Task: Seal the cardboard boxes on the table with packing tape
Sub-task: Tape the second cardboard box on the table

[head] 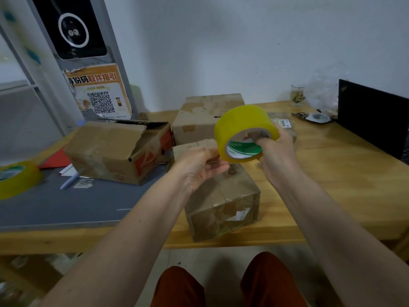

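A yellow roll of packing tape (242,122) is held up above the table, with my right hand (276,151) gripping it, thumb through its core. My left hand (200,165) reaches to the roll's lower left edge, fingers curled there; whether it pinches the tape end is unclear. Below both hands a small closed cardboard box (223,202) stands near the table's front edge, wrapped in shiny tape. A larger box (117,149) with raised flaps lies to the left. Another closed box (199,116) stands behind, by the wall.
A second yellow tape roll (17,178) lies at the far left on a grey mat (66,207), beside a pen (69,181) and red paper. A glass (297,95), keys and a black monitor (374,116) stand at the right. The wooden table (332,173) ends near my knees.
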`<control>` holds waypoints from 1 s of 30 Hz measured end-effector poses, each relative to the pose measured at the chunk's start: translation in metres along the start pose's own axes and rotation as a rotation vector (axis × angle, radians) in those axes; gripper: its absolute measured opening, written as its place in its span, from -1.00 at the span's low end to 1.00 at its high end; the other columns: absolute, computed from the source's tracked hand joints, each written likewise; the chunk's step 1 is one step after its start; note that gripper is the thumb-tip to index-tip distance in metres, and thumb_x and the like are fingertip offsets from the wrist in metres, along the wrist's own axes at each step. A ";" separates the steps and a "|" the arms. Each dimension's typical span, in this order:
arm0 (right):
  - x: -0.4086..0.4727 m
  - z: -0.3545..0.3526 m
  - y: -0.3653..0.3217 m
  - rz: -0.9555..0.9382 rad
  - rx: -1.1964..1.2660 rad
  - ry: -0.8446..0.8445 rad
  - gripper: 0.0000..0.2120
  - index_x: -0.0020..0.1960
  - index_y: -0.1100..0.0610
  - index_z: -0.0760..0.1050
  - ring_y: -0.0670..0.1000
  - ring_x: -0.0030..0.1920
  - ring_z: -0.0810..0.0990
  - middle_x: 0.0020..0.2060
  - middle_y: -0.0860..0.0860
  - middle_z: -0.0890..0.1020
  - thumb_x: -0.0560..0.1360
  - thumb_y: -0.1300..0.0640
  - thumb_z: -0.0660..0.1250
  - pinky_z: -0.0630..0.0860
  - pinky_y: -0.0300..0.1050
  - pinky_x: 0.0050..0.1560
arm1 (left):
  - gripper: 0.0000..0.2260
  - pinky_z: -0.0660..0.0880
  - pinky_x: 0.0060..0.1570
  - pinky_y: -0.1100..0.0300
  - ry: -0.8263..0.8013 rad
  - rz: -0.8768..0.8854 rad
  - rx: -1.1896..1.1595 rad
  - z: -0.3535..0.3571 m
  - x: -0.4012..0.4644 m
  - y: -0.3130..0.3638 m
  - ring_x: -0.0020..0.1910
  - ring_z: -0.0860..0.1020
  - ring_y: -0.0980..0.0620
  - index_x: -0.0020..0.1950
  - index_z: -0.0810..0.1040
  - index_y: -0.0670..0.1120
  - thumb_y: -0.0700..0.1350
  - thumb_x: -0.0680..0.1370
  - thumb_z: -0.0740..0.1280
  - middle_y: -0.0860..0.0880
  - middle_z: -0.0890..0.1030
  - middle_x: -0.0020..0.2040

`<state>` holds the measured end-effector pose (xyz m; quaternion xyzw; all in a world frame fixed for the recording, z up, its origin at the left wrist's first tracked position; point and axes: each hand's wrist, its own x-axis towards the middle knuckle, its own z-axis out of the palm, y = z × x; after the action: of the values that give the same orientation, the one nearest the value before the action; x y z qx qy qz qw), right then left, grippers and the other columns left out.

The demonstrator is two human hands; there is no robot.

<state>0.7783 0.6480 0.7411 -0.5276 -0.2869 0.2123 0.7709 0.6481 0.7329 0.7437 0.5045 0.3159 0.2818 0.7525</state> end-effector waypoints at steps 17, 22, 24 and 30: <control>-0.033 0.001 0.039 0.365 -0.071 0.007 -0.76 0.08 0.01 0.58 0.10 0.16 0.56 0.09 0.05 0.62 0.48 -0.07 0.42 0.45 0.15 0.29 | -0.85 0.49 -0.02 0.06 0.490 0.466 0.769 -0.008 -0.060 -0.049 -0.10 0.56 0.05 -0.15 0.52 0.05 -0.07 0.62 0.31 0.11 0.59 -0.19; -0.053 0.014 0.049 0.405 0.050 0.196 -0.58 0.29 0.03 0.47 0.10 0.22 0.54 0.19 0.03 0.59 0.49 -0.09 0.41 0.45 0.17 0.30 | -0.79 0.38 -0.27 0.16 0.444 0.513 0.639 -0.016 -0.037 -0.047 -0.27 0.48 0.12 -0.20 0.52 -0.05 -0.14 0.63 0.28 0.05 0.56 -0.27; -0.072 0.024 0.055 0.390 0.083 0.276 -0.46 0.44 0.01 0.34 0.07 0.32 0.46 0.31 -0.01 0.50 0.52 -0.11 0.36 0.40 0.13 0.36 | -0.76 0.35 -0.31 0.16 0.353 0.598 0.633 -0.026 -0.024 -0.041 -0.35 0.42 0.13 -0.25 0.50 -0.14 -0.17 0.63 0.28 0.04 0.51 -0.34; -0.084 0.051 0.062 0.253 0.023 0.241 -0.41 0.49 -0.04 0.25 0.05 0.38 0.40 0.39 -0.01 0.42 0.52 -0.15 0.33 0.36 0.11 0.40 | -0.77 0.35 -0.31 0.17 0.227 0.590 0.582 -0.044 -0.001 -0.025 -0.36 0.40 0.10 -0.21 0.48 -0.21 -0.21 0.64 0.26 -0.03 0.46 -0.35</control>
<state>0.6805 0.6522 0.6794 -0.5723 -0.1212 0.2459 0.7729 0.6161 0.7493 0.7072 0.7302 0.3052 0.4378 0.4265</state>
